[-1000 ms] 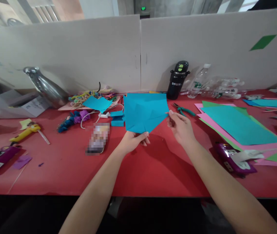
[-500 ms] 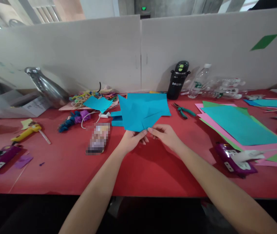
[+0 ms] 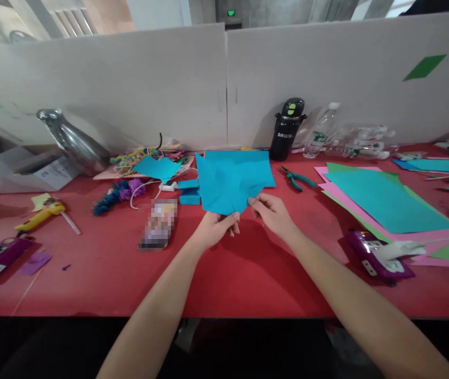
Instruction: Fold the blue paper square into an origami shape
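A creased blue paper sheet (image 3: 230,179) is held up over the middle of the red table (image 3: 232,273). My left hand (image 3: 216,230) pinches its bottom point from the left. My right hand (image 3: 273,213) pinches the lower right edge of the same sheet, fingers closed on the paper. The two hands are a short distance apart at the sheet's lower corner. Just behind the sheet lie small blue paper blocks (image 3: 190,192).
Green-handled pliers (image 3: 296,178), a black bottle (image 3: 286,129) and clear plastic bottles (image 3: 346,141) stand behind. Coloured paper sheets (image 3: 386,202) and a purple glue gun (image 3: 382,258) lie at right. A phone (image 3: 159,223), yellow tool (image 3: 42,215) and craft clutter (image 3: 145,158) lie at left.
My right hand slid from the sheet's right corner down to its bottom point beside my left hand, then back a little up the lower right edge. The sheet has tilted slightly.
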Demonstrator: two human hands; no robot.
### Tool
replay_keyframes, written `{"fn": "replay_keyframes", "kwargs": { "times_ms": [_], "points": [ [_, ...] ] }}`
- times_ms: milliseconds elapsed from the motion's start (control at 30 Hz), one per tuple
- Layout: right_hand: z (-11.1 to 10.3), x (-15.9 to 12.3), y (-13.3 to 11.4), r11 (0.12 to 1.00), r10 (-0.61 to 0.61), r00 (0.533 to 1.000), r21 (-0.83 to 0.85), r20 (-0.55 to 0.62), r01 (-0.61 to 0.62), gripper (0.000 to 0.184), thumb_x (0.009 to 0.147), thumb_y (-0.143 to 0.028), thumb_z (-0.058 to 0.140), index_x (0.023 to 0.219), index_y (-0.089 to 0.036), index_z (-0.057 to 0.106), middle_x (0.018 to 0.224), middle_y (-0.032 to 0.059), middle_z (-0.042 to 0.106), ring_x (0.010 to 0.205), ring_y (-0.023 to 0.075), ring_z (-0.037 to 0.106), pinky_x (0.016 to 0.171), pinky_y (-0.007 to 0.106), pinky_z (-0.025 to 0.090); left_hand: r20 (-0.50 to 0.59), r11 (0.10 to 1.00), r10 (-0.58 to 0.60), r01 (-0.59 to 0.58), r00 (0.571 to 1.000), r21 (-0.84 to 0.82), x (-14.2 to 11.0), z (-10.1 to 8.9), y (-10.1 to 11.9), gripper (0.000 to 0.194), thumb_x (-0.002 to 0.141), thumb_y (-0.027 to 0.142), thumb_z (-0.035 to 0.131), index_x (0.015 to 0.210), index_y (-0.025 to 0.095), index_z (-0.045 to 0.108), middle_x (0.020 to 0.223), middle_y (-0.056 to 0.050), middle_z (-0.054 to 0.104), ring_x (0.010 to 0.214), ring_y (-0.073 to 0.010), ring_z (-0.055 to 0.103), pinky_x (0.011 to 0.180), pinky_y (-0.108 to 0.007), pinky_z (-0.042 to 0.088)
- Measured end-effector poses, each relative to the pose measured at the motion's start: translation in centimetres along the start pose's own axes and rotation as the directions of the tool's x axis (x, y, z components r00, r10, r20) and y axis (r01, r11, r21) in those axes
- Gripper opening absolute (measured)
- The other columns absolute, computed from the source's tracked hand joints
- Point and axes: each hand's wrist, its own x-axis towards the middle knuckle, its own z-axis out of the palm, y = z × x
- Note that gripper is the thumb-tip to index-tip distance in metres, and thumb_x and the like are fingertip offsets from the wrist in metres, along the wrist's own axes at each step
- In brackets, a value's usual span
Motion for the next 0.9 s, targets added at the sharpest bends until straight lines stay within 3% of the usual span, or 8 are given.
{"fn": "replay_keyframes", "kwargs": {
  "times_ms": [367,900],
  "points": [
    [-2.6,1.0,0.0,0.998,-0.06,0.975,0.013,-0.213,0.064,0.034,0.093,-0.04,0.06,0.064,-0.021,0.056,0.056,-0.0031,0.052,0.055,0.0121,0.047,0.058,0.028,0.036,0.004,0.999,-0.026,0.026,1.0,-0.027,-0.2,0.2,0.4,0.029,0.091,0.043,0.063,0.082,0.015,0.061,0.067,-0.005,0.068,0.059,-0.0146,0.064,0.058,-0.027,0.05],
    [-2.9,1.2,-0.2,0.997,-0.043,0.956,0.053,-0.291,0.061,0.027,0.088,-0.038,0.064,0.068,-0.02,0.063,0.056,-0.0032,0.053,0.055,0.011,0.048,0.057,0.027,0.039,0.011,0.998,-0.024,0.025,1.0,-0.05,-0.3,0.3,0.6,0.03,0.09,0.043,0.063,0.081,0.015,0.061,0.066,-0.005,0.068,0.059,-0.0144,0.063,0.059,-0.028,0.05]
  ]
}}
